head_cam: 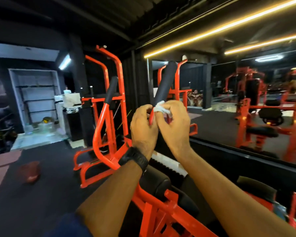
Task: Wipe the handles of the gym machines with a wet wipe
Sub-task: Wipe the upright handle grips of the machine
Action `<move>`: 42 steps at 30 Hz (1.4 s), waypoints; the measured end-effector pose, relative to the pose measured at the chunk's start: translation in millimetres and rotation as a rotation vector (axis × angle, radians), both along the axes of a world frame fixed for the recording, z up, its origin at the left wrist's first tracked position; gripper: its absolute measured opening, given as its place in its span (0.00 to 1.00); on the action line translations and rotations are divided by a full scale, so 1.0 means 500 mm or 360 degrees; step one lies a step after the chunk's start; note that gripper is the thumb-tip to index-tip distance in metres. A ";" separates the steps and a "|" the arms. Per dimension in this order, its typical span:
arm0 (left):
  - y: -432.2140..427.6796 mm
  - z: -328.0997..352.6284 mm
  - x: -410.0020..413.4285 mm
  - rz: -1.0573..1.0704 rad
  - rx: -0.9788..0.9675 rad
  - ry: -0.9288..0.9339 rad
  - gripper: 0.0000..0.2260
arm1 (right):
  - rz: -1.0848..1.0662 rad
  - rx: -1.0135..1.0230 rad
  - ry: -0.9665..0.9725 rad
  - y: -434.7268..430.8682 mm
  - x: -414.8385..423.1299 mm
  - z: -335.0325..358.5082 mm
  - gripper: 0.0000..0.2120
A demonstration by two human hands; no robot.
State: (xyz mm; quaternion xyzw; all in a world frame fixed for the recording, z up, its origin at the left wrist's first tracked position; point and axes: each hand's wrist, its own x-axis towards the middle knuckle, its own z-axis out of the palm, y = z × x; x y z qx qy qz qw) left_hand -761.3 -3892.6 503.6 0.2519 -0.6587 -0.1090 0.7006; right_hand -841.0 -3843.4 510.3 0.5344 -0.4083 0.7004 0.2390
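Wet wipe [161,108], pinched by right hand [173,124], wraps the base of the black handle [166,81]; left hand [143,127] grips the orange bar [151,118] beneath.

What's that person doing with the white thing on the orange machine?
A person is cleaning a gym machine. Their right hand pinches a white wet wipe against the orange bar, just under the black foam handle. Their left hand grips the same bar right beside it. The other black handle, farther left, has no hand on it.
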 end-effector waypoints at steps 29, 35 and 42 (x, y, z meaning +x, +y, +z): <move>0.004 -0.016 0.025 -0.0174 0.0071 -0.0129 0.16 | -0.0388 0.0183 0.0594 -0.009 -0.058 0.069 0.09; 0.010 -0.014 0.025 -0.0157 0.0084 -0.0136 0.15 | -0.0484 0.0292 0.0481 0.005 -0.075 0.116 0.15; 0.012 -0.012 0.027 -0.0181 0.0127 -0.0148 0.16 | -0.0371 0.0456 0.0614 0.014 -0.081 0.131 0.16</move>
